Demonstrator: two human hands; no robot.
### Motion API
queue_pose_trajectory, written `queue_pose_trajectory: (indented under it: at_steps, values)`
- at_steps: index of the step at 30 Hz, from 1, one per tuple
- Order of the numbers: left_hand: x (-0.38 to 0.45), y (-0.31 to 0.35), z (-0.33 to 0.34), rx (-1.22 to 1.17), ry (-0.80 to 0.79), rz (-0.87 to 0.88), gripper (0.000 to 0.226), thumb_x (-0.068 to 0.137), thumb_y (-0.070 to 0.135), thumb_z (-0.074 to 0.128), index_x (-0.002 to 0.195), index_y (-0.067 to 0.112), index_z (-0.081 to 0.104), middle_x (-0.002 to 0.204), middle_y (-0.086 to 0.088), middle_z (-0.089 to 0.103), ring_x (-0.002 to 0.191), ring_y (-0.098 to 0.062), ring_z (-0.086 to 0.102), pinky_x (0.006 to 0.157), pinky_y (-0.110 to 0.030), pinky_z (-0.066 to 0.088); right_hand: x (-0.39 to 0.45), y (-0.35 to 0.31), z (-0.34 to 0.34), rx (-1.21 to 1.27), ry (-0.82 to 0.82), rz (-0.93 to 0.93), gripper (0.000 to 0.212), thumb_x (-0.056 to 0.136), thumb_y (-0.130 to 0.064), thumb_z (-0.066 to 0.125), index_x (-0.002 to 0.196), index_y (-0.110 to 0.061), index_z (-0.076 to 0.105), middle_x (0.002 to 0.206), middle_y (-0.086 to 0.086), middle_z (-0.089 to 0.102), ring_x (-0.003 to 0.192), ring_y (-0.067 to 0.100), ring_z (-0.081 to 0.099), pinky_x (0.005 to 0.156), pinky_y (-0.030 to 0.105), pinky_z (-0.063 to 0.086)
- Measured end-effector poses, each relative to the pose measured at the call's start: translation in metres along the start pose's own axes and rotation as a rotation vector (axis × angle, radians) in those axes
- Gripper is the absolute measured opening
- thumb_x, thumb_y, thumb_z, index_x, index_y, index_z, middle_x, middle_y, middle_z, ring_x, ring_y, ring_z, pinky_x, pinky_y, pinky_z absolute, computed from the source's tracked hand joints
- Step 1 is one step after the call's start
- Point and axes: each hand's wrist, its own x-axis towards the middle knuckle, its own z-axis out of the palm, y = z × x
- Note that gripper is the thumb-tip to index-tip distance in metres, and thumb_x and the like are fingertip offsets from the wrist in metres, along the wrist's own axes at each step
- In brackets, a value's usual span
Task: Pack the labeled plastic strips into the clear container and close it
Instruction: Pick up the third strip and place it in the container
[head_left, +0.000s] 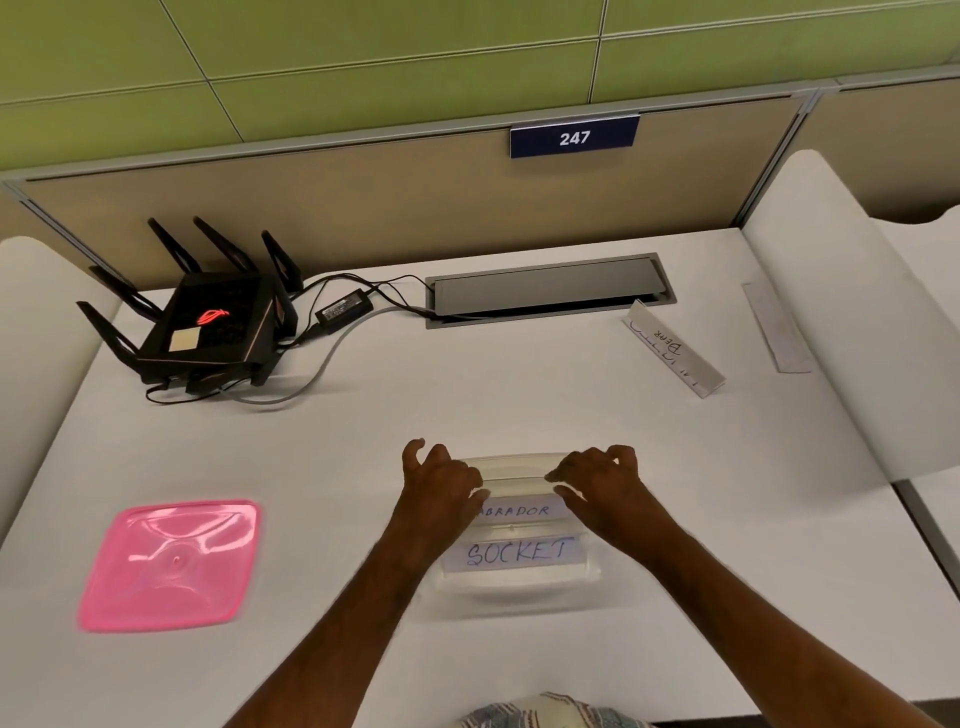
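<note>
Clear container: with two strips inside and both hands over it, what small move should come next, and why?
Probably the right hand should reach for the folded strip lying far right on the desk. It is outside the clear container, which already holds the SOCKET strip, and the pink lid is off.

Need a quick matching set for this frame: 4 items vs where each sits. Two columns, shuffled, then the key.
Items
1. SOCKET strip
2. pink lid
3. BEAR strip
4. router

Places
A. far left of the desk, cables running from it
B. inside the clear container, nearest the person
C. flat on the desk, left of the container
D. on the desk at far right, near the cable hatch

Pairs: 1-B, 2-C, 3-D, 4-A
</note>
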Motion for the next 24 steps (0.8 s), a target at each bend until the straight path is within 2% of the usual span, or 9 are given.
queue_pose_trajectory:
  at_steps: [4,7,12,18,24]
  values:
    - [0.02,0.011,-0.008,-0.154,0.122,-0.038,0.027,0.092,0.054,0.056,0.075,0.034,0.063,0.071,0.019,0.061,0.086,-0.003,0.052,0.098,-0.039,0.027,0.001,0.006,-0.008,0.204,0.098,0.19,0.01,0.101,-0.036,0.06,0.109,-0.034,0.065,0.092,-0.019,0.057,0.084,-0.001,0.054,0.091,0.035,0.033]
    - [0.042,0.021,-0.013,-0.212,0.108,-0.034,0.023,0.094,0.052,0.053,0.083,0.035,0.065,0.079,0.02,0.062,0.092,-0.004,0.05,0.092,-0.034,0.026,0.002,0.021,-0.01,0.299,0.128,0.307,0.012,0.103,-0.041,0.053,0.112,-0.035,0.059,0.087,-0.018,0.053,0.081,-0.002,0.052,0.093,0.031,0.029]
    - [0.081,0.041,-0.015,-0.419,0.1,-0.067,0.013,0.093,0.044,0.062,0.102,0.036,0.066,0.094,0.021,0.062,0.103,-0.005,0.049,0.088,-0.031,0.026,0.0,0.05,-0.01,0.379,0.161,0.439,0.017,0.103,-0.048,0.047,0.113,-0.037,0.056,0.086,-0.016,0.055,0.083,-0.001,0.056,0.095,0.029,0.027]
    - [0.13,0.063,-0.012,-0.609,-0.049,-0.123,0.038,0.094,0.042,0.063,0.129,0.03,0.056,0.13,0.013,0.056,0.125,-0.014,0.044,0.102,-0.034,0.032,-0.002,0.092,-0.006,0.47,0.202,0.661,0.022,0.101,-0.043,0.055,0.12,-0.033,0.055,0.086,-0.011,0.059,0.074,0.006,0.061,0.097,0.038,0.032]
    - [0.185,0.085,-0.006,-0.707,-0.166,-0.152,0.059,0.094,0.04,0.063,0.146,0.025,0.04,0.149,0.007,0.045,0.137,-0.018,0.038,0.113,-0.041,0.036,-0.004,0.14,-0.003,0.507,0.279,0.859,0.04,0.098,-0.038,0.061,0.131,-0.03,0.041,0.085,-0.011,0.06,0.071,0.007,0.063,0.102,0.047,0.034]
